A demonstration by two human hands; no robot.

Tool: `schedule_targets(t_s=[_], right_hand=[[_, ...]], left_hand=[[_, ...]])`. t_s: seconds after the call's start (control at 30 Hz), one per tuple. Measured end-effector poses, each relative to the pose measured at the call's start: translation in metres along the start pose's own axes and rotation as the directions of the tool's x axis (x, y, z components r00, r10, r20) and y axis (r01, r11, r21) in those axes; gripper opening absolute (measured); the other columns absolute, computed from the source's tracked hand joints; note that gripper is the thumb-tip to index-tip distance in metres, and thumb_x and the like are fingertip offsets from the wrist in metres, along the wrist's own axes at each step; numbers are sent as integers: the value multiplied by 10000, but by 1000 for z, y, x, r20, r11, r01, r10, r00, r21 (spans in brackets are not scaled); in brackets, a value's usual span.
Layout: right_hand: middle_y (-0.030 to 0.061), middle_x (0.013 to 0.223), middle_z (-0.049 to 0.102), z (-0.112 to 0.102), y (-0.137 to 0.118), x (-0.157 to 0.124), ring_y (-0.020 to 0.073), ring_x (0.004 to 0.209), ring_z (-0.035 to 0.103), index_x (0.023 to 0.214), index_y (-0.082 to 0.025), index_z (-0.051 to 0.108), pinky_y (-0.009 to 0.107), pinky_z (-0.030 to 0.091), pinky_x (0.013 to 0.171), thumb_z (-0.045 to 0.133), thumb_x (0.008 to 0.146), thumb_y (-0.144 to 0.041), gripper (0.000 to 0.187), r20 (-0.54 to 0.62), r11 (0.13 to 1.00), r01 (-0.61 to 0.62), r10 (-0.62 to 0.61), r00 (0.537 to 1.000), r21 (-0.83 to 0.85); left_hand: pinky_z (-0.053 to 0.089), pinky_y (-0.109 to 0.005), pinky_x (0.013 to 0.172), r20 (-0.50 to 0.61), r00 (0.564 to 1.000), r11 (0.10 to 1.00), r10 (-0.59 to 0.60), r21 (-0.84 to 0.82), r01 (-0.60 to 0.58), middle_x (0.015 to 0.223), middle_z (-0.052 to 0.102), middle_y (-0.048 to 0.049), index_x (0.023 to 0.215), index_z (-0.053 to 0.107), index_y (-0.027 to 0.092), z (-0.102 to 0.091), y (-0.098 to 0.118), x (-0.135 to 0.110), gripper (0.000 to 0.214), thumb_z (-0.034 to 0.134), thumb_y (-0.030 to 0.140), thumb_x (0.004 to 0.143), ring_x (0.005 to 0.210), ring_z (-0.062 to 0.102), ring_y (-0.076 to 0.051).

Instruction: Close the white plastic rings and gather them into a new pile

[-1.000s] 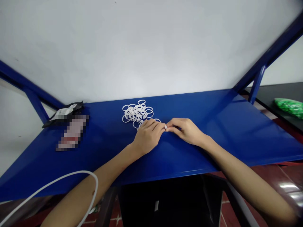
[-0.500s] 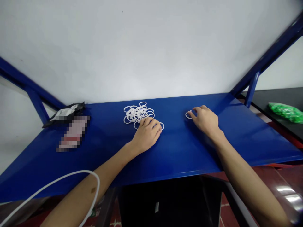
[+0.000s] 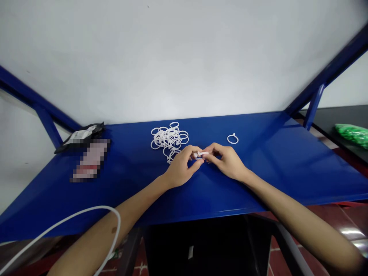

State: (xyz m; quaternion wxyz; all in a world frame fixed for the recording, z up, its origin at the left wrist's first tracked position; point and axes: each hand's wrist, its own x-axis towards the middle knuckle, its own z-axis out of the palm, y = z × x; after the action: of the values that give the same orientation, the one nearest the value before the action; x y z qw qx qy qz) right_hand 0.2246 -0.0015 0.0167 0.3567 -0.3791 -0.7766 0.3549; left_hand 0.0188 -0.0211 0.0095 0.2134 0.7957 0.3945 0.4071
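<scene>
My left hand (image 3: 182, 168) and my right hand (image 3: 229, 161) meet above the middle of the blue table. Between their fingertips is a white plastic ring (image 3: 204, 153), partly hidden by the fingers, and both hands pinch it. To the left and behind lies a tangled pile of similar white rings (image 3: 166, 137), some of them just beyond my left hand. A single white ring (image 3: 233, 143) with a small knob rests flat on its own, behind my right hand.
The blue table (image 3: 138, 191) backs onto a white wall (image 3: 184, 61). At its left lie a black package (image 3: 83, 136) and a pixelated pinkish item (image 3: 91, 159). A white cable (image 3: 71, 215) loops over my left forearm. Green-filled bagging (image 3: 353, 134) sits on a dark surface at right.
My right hand has let go of the single ring at right and moved left. My left hand has lifted a ring from beside the pile, and both hands now hold it.
</scene>
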Motion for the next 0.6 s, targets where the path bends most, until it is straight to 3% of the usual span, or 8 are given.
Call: schedule_targets(t_s=[0.1,0.3,0.47,0.6], right_hand=[[11,773,717,-2,1,1,144,688,678,928,-201,652,269,541,658,642,933,-438,237,-4,987,-85,86,996,139],[34,831,738,2,-3,0,155,727,704,984,-197,649,294,572,695,621,936,-477,286,41,968,-138,132,990,208],[41,852,740,1,-6,0,155,708,690,944,-206,642,299,558,685,573,963,-477,281,57,985,-116,110,992,130],[18,808,727,1,-5,-1,137,659,661,916,-209,658,263,512,633,579,966,-459,267,83,996,-77,73,994,50]], left_hand=[[554,-278,754,-40,997,997,-66,-37,64,977,707,-22,1174,540,214,1,-3,0,243,590,217,937,779,673,-125],[561,-248,694,-58,994,994,-95,-50,92,928,734,-3,1049,611,215,-1,-7,3,103,601,225,947,775,699,-121],[568,-250,684,-85,996,998,-33,43,37,931,740,-9,1028,656,209,-1,-9,2,89,602,234,962,739,685,-110],[570,-297,761,-111,989,985,96,155,-78,925,749,-18,1022,684,209,-1,-9,0,95,610,206,963,780,682,-132]])
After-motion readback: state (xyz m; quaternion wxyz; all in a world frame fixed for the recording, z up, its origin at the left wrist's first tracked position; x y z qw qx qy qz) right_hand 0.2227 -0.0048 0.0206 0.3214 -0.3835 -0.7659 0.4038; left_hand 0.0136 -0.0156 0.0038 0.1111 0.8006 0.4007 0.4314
